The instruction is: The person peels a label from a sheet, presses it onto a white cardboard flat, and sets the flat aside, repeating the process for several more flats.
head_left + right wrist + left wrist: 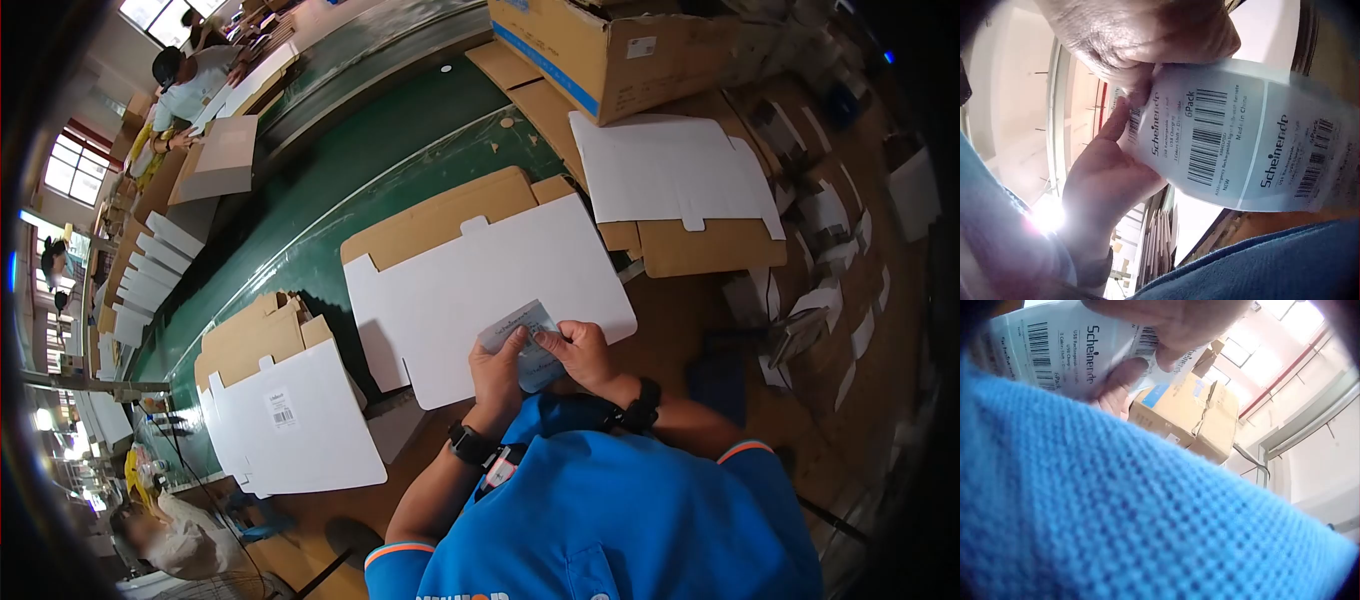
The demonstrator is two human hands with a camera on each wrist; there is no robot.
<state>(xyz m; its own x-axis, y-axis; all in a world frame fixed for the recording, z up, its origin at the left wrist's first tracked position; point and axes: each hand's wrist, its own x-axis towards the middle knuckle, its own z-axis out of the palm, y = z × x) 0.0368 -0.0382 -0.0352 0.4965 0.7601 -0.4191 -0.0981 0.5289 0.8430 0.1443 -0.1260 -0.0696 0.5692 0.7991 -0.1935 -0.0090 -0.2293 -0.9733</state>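
Observation:
A strip of printed barcode labels (541, 374) is held between both hands, in front of the blue shirt. My left hand (496, 372) pinches it from the left, thumb on its face. From the right, my right hand (588, 354) pinches the same strip, the two thumbs close together. In the right wrist view the label strip (1210, 134) shows repeated text and barcodes and bends downward. Just beyond the hands lies a flat white carton blank (500, 270) with brown flaps. To its left, another white carton blank (310, 440) carries a barcode label (282, 408).
On the right lies a further white carton blank (670, 160), beside a big brown cardboard box (640, 60). A green table (330, 220) runs behind the blanks. Across it, a person (195, 90) works at the far left; another person (180, 540) is at lower left.

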